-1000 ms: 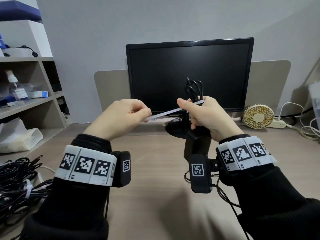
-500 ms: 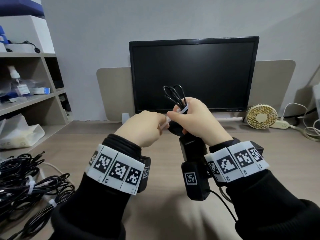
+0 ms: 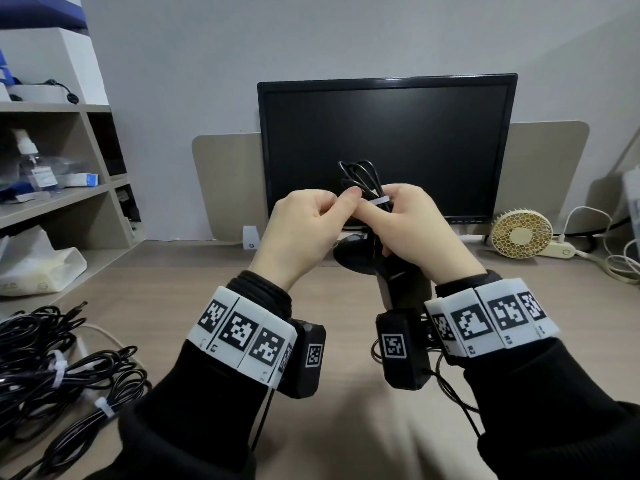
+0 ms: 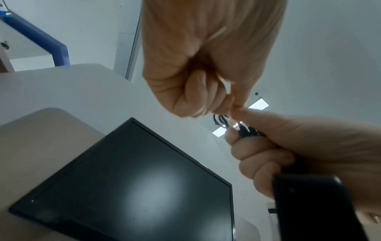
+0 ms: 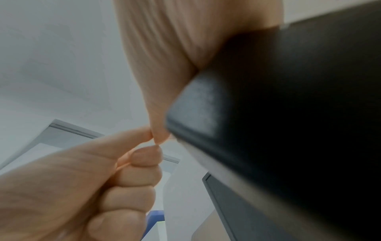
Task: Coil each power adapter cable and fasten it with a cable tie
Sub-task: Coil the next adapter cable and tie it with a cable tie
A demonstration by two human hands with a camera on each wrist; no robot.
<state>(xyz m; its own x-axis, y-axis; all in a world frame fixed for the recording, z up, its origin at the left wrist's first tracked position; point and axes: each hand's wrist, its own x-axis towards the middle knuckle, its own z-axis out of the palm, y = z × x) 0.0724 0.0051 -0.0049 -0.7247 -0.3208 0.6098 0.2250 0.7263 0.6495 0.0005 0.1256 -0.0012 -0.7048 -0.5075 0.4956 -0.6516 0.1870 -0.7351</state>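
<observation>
My right hand (image 3: 403,221) grips a black coiled cable (image 3: 360,174) upright in front of the monitor, loops sticking out above the fist. The cable's black adapter brick (image 3: 398,282) hangs below that hand and fills the right wrist view (image 5: 288,114). A white cable tie (image 3: 379,201) lies across the bundle just above my right thumb. My left hand (image 3: 311,226) is curled tight against the right one, thumb and forefinger pinching at the tie's end (image 4: 231,106). The tie's tail is hidden between the fingers.
A dark monitor (image 3: 388,150) stands on the desk (image 3: 194,296) right behind my hands. Several tied black cables (image 3: 52,368) lie at the near left. A small fan (image 3: 521,235) and white cords (image 3: 620,261) sit at the right; shelves (image 3: 52,199) stand on the left.
My left hand has moved right until it meets the right hand. The tie, stretched straight between the hands a second ago, now lies short across the bundle.
</observation>
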